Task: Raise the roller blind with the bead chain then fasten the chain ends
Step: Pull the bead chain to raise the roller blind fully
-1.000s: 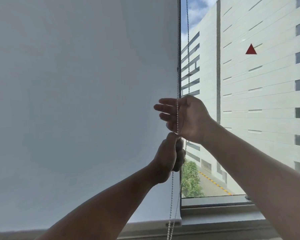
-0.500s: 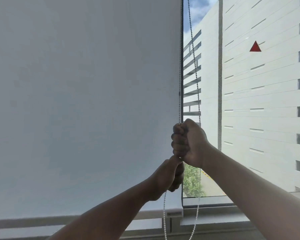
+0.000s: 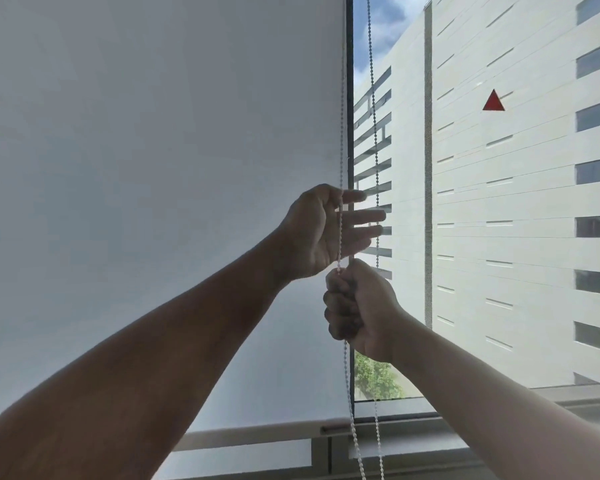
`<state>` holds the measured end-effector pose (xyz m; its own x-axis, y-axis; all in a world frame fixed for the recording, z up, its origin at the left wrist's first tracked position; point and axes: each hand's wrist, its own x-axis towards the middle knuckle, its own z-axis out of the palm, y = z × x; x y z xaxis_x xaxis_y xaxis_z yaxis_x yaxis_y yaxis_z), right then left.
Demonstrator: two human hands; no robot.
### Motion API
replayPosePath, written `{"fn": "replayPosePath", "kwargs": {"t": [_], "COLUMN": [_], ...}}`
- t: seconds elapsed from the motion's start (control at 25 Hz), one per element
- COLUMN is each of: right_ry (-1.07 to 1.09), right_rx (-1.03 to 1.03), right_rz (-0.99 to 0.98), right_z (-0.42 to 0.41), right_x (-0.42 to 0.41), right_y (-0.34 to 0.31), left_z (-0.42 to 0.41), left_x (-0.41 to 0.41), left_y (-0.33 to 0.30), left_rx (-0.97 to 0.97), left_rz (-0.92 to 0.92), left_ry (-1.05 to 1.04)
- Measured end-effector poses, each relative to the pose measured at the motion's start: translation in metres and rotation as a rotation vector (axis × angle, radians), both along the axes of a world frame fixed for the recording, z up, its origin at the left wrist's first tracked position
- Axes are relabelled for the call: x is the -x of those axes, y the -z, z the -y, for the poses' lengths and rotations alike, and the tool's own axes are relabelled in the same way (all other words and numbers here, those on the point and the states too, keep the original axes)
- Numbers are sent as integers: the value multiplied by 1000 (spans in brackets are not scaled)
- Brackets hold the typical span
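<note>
A white roller blind (image 3: 153, 202) covers the left window pane; its bottom bar (image 3: 257, 432) hangs just above the sill. The white bead chain (image 3: 342, 133) runs down along the blind's right edge, with a second strand (image 3: 373, 98) to its right. My right hand (image 3: 357, 306) is a fist closed around the left strand, which comes out below it. My left hand (image 3: 321, 230) is directly above, fingers spread and pointing right, with the strand passing across its open palm.
The window frame post (image 3: 350, 98) stands just behind the chain. A grey sill (image 3: 413, 441) runs along the bottom. Through the right pane a pale building (image 3: 499, 202) and a green tree (image 3: 374, 379) show outside.
My right hand stayed in a fist and pulled the chain down. My left hand let go below, rose above the right and opened. The blind's bottom bar has risen a little.
</note>
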<state>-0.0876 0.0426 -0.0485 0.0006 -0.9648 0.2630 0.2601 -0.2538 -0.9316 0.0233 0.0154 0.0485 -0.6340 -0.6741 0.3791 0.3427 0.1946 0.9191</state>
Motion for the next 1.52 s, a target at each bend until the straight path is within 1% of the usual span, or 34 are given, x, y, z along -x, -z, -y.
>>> {"fn": "replayPosePath", "kwargs": {"t": [0.12,0.2,0.28,0.36,0.48,0.64,0.72,0.8,0.84,0.88,0.96,1.04,1.16,1.24,1.32,1.4,1.52], "right_ry": [19,48,47,43,34,-25,-52,52,155,251,330,288,124,-4,-85,-94,-36], "right_rx": [26,51,72,79,55,-50,-56,-38,-5,54,177,264,271,249,225,214,211], "right_rz": [2,-20,-53,-70,-74,-94,-163,-311,-359,-363,-277,-160,-46,-7,2,11,62], "right_z": [-3,-5,-4,-2,5,13,12,12,11,10,10,9,6,3,-2,-5,-6], "right_x": [0,6,9,10,10,16,19,24,27,32,39,41,27,16,9,4,-2], "right_y": [0,0,1,6,26,58,69,71,66,54,11,-43,-101,-118,-126,-131,-133], "left_z": [-6,-6,-5,-3,2,10,14,18,19,20,20,19,13,8,3,2,3], "left_x": [6,8,13,20,26,29,28,25,23,21,21,22,25,26,26,25,22], "left_y": [-9,-5,-1,6,26,64,79,86,87,88,87,86,86,85,84,84,84], "left_rx": [23,6,9,72,124,190,233,290,312,324,320,301,316,313,319,326,349], "left_rz": [31,4,-73,-103,-75,-44,-23,-16,-12,-10,1,20,24,17,6,2,3], "left_ry": [55,88,35,-41,-147,-234,-261,-282,-284,-283,-301,-330,-325,-296,-286,-286,-289]}}
